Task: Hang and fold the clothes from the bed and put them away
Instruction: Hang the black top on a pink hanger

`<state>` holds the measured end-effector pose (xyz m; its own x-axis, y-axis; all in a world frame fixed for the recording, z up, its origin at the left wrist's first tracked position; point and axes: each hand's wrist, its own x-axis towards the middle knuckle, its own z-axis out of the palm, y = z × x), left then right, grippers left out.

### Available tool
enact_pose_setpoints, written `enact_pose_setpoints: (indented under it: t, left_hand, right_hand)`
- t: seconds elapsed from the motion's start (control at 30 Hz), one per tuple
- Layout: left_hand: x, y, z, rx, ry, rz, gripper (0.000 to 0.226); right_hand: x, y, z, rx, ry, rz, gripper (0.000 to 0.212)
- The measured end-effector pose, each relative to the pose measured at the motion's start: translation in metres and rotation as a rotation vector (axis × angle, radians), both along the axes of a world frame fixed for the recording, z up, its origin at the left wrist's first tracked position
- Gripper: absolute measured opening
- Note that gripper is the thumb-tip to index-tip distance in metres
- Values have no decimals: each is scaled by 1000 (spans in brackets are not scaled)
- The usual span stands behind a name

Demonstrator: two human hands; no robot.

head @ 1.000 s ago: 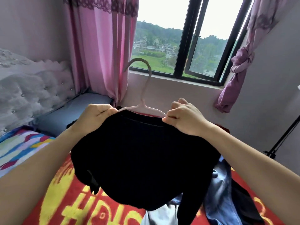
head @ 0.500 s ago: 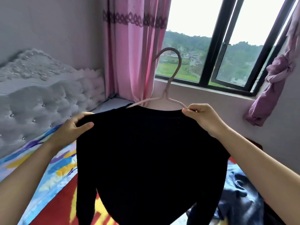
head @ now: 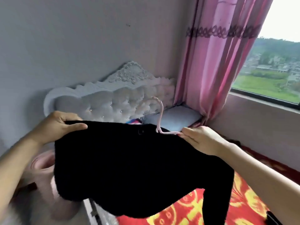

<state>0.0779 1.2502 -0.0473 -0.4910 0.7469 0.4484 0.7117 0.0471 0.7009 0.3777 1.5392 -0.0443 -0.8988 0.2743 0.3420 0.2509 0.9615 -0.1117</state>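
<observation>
The black sweater (head: 129, 159) is on the pink hanger (head: 159, 117) and is held in the air over the near left edge of the bed (head: 186, 207). The left hand (head: 60, 125) grips its left shoulder, thumb on top. The right hand (head: 201, 140) pinches the right arm of the hanger. Compared with half a second ago, the sweater has swung to the left. The hook now stands before the white headboard (head: 113, 98), not the window (head: 267, 70).

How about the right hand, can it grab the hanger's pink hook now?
Probably yes. The right hand pinches the hanger beside the hook, which sticks up free above the black sweater; it would need to let go first.
</observation>
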Motion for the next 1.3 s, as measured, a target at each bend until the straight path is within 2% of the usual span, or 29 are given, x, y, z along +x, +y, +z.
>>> enact_pose_setpoints:
  t: [0.07, 0.13, 0.2, 0.3, 0.4, 0.5, 0.63, 0.7, 0.73, 0.8, 0.87, 1.0, 1.03, 1.07, 1.17, 1.2, 1.3]
  left_hand:
    - [2, -38, -8, -23, -37, 72, 32]
    - [5, -80, -21, -36, -87, 202, 26]
    - [11, -134, -31, -35, -139, 385, 20]
    - [23, -199, -38, -31, -171, 582, 22]
    - [37, -262, -38, -134, -17, 783, 19]
    - [55, -285, -37, -129, 3, 734, 26]
    - [56, -340, -52, -3, 128, 964, 22]
    - [49, -391, -45, 69, 103, 1029, 18]
    - [46, -416, -39, 76, 91, 1044, 26]
    - [37, -474, -23, -12, 71, 1090, 41]
    - [24, -522, -9, -127, 17, 1109, 41]
    - [-8, -606, 12, -450, -224, 1119, 40]
    - [-16, -621, 14, -466, -255, 1128, 41]
    - [-25, -623, 14, -415, -239, 1151, 40]
    - [-53, -642, 9, 75, -122, 1343, 30]
    - [-59, -645, 6, 152, -87, 1412, 29]
    - [-81, -656, -13, 95, -43, 1482, 22]
  right_hand:
    - [-22, -15, 3, -124, 179, 68, 26]
    - [-48, -31, 3, -223, 291, 133, 34]
    - [-80, -66, -1, -241, 226, 223, 40]
    - [-120, -120, -7, -380, 213, 387, 34]
    - [-162, -188, -3, -479, 179, 540, 37]
    - [-194, -245, 2, -440, 133, 596, 39]
    - [-236, -323, 13, -487, 50, 691, 37]
    - [-256, -363, 21, -392, -15, 763, 40]
    - [-264, -380, 24, -330, -56, 793, 41]
    - [-278, -417, 27, -272, -154, 872, 43]
    - [-287, -446, 25, -219, -232, 946, 43]
    - [-301, -517, 15, -396, -304, 1076, 41]
    - [-308, -537, 16, -485, -305, 1077, 40]
    - [-312, -547, 19, -583, -293, 1050, 39]
    - [-341, -584, 31, -844, -267, 927, 46]
    - [-348, -589, 35, -911, -277, 879, 46]
    - [-377, -603, 40, -1031, -259, 763, 38]
